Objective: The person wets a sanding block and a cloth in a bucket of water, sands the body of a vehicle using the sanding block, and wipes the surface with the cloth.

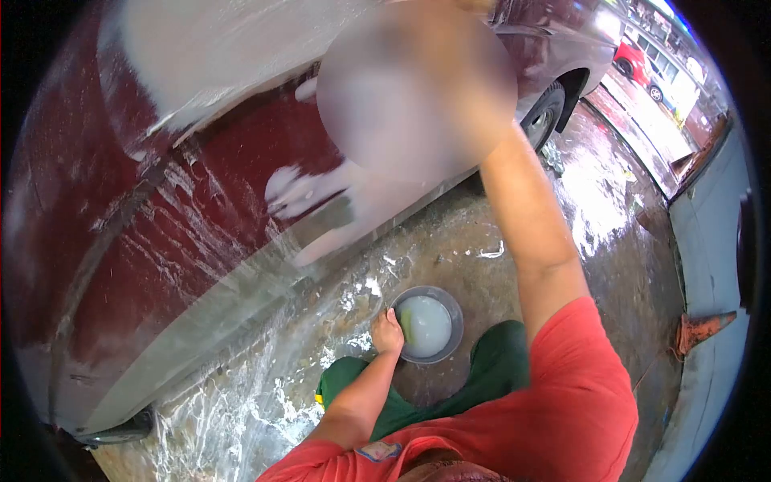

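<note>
Below the car, my left hand (388,331) grips the left rim of a round grey bucket (458,331), thumb at the edge. Cloudy whitish liquid fills the bucket, with something green in it beside that hand. My right arm stretches up to the dark red car (233,153), and my right hand (440,28) is near its side at the top of the view. A round blur covers that hand, so its fingers and anything in them cannot be made out. Grey and whitish patches and wet streaks mark the car's panels.
A car wheel (543,116) stands beyond my right arm. The wet floor (474,249) has white splashes. To the right are a worn orange cone (705,331) lying on its side and a pale blue panel (707,241). A red car (632,63) is farther off.
</note>
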Motion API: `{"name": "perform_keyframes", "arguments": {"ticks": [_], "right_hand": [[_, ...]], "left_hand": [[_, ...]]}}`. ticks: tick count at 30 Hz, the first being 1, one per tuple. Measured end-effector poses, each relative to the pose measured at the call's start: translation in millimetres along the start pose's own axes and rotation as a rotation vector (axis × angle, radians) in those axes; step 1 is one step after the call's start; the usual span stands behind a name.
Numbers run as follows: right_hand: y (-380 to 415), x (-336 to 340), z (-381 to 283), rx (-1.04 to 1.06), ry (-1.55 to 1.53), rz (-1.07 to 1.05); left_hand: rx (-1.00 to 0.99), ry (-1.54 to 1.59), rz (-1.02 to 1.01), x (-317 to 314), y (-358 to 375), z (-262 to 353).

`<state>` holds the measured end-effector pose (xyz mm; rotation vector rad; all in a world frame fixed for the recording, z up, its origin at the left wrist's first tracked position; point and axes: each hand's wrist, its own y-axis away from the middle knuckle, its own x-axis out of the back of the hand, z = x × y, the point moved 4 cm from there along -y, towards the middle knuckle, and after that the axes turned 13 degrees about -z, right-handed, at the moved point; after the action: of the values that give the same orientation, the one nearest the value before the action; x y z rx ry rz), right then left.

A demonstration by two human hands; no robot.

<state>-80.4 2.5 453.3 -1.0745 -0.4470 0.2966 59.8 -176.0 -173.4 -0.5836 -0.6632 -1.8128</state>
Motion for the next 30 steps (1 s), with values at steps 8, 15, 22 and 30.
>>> {"name": "perform_keyframes", "arguments": {"ticks": [8,15,22,30], "right_hand": [[-64,-67,-198,0.046,0.111,0.174],[-12,1,-31,-0.213,0.266,0.124],[-52,-72,-191,-0.034,0.154,0.096],[5,-32,-30,-0.840,0.025,-0.250]], "left_hand": [[0.070,-0.023,-0.035,0,5,6],[0.015,-0.014,0.015,-1,2,-2],[0.019,-0.038,0.028,2,4,3],[0.021,-0.014,0.019,5,5,5]]}}
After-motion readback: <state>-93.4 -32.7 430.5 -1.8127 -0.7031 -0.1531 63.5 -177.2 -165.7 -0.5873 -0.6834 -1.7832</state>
